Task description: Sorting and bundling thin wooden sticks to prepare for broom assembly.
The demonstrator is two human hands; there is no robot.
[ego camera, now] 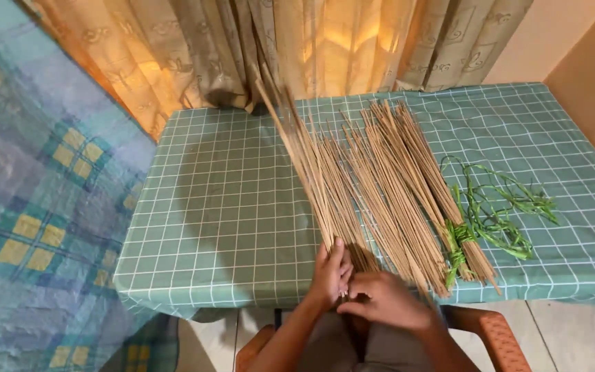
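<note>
- Head view: I see my left hand (330, 274) and right hand (385, 301) at the near edge of the table (222, 207), both pinching the butt ends of thin tan sticks (325, 179).
- Checked green cloth lies bare to the left.
- To the right lie a tied stick bundle (414, 179) and green strips (500, 213); curtains (277, 41) hang behind.

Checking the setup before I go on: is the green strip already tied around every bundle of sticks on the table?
No, the green strip binds only the rightmost bundle; the sticks under the two hands lie loose.
</note>
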